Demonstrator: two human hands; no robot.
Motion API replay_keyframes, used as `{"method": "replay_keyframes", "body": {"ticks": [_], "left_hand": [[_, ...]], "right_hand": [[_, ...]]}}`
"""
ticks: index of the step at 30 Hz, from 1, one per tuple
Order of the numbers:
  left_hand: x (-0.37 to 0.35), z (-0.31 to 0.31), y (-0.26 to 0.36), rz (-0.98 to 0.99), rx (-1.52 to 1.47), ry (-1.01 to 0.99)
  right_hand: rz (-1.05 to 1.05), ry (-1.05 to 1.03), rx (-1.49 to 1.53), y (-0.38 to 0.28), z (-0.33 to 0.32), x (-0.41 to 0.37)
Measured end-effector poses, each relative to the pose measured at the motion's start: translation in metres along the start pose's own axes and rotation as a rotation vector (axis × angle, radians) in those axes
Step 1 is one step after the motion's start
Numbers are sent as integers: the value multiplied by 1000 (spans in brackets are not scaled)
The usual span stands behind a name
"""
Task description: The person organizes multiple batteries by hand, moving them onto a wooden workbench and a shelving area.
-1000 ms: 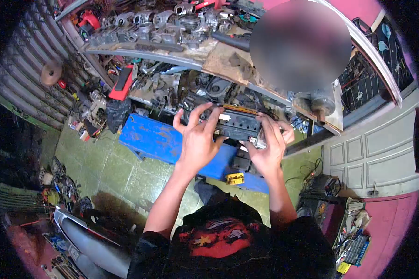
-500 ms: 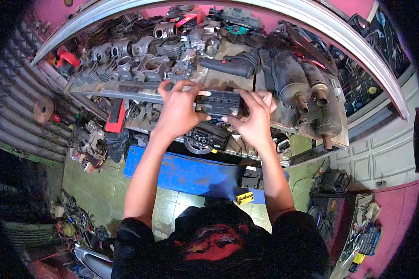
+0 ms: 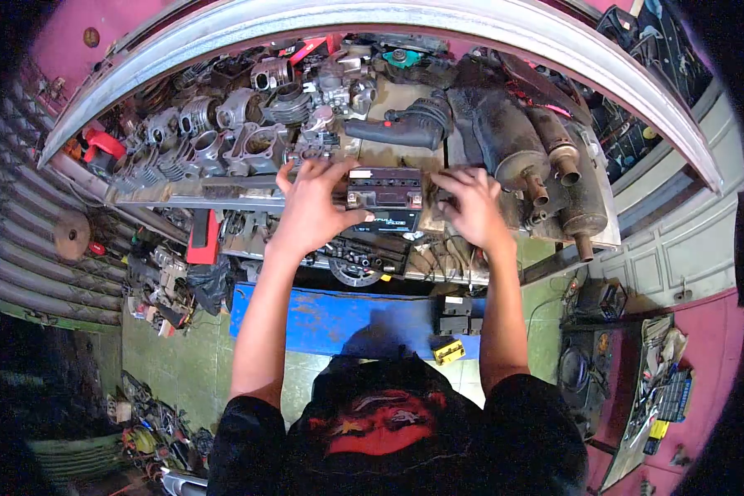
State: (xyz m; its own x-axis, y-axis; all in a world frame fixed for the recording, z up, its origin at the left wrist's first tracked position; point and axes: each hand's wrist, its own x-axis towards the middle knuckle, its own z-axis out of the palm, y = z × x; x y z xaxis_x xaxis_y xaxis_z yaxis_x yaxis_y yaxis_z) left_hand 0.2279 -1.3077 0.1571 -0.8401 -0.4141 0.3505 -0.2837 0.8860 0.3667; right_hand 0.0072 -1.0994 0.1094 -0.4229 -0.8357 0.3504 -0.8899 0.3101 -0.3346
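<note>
A black battery (image 3: 386, 192) with a label on its lower front is at the front edge of the wooden shelf (image 3: 388, 155). My left hand (image 3: 310, 202) grips its left end, thumb at the front and fingers over the back. To the right of the battery is my right hand (image 3: 471, 207), its fingers curved and apart, with a small gap to the battery's right end. A black power tool (image 3: 405, 124) lies just behind the battery on the shelf.
Metal cylinders (image 3: 211, 149) crowd the shelf's left side. Exhaust mufflers (image 3: 512, 153) lie at its right. Below stands a blue bench (image 3: 331, 318) with dark boxes and a yellow-topped block (image 3: 449, 353). A white metal frame (image 3: 372, 18) arches above the shelf.
My right hand has let go of the battery and moved right. The battery has tipped so its labelled front shows. The whole view has shifted slightly.
</note>
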Motion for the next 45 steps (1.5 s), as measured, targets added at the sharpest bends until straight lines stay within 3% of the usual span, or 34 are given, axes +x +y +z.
{"method": "replay_keyframes", "body": {"ticks": [6, 8, 10, 12, 15, 18, 22, 24, 26, 31, 34, 38, 40, 45], "left_hand": [[-6, 22, -18, 55, -200, 71], [-6, 26, -22, 57, -222, 63], [-5, 34, -30, 114, -144, 149], [2, 32, -33, 116, -161, 104], [10, 29, -30, 122, -176, 55], [18, 38, -30, 128, -172, 46], [28, 62, -29, 137, -237, 126], [31, 69, -28, 100, -305, 125], [29, 75, -32, 104, -361, 132], [22, 92, -37, 122, -314, 207], [20, 89, -31, 129, -339, 227], [20, 91, -32, 127, -369, 234], [21, 94, -37, 121, -375, 229], [21, 96, -37, 98, -379, 196]], "right_hand": [[-2, 160, -194, -4, 33, 1], [134, 301, -126, -16, 20, -6], [184, 464, -87, -33, -5, -12], [186, 512, 101, -52, -29, -11], [119, 504, 130, -67, -35, 2], [54, 368, -28, -82, -28, 21], [178, 371, -227, -86, -2, 48], [203, 351, -178, -94, 7, 60], [74, 374, -113, -101, 27, 73], [-6, 392, -62, -106, 28, 68], [194, 334, -403, -94, -1, 53], [229, 372, -426, -96, 1, 54], [115, 330, -235, -110, 18, 63], [63, 393, -272, -123, 29, 68]]}}
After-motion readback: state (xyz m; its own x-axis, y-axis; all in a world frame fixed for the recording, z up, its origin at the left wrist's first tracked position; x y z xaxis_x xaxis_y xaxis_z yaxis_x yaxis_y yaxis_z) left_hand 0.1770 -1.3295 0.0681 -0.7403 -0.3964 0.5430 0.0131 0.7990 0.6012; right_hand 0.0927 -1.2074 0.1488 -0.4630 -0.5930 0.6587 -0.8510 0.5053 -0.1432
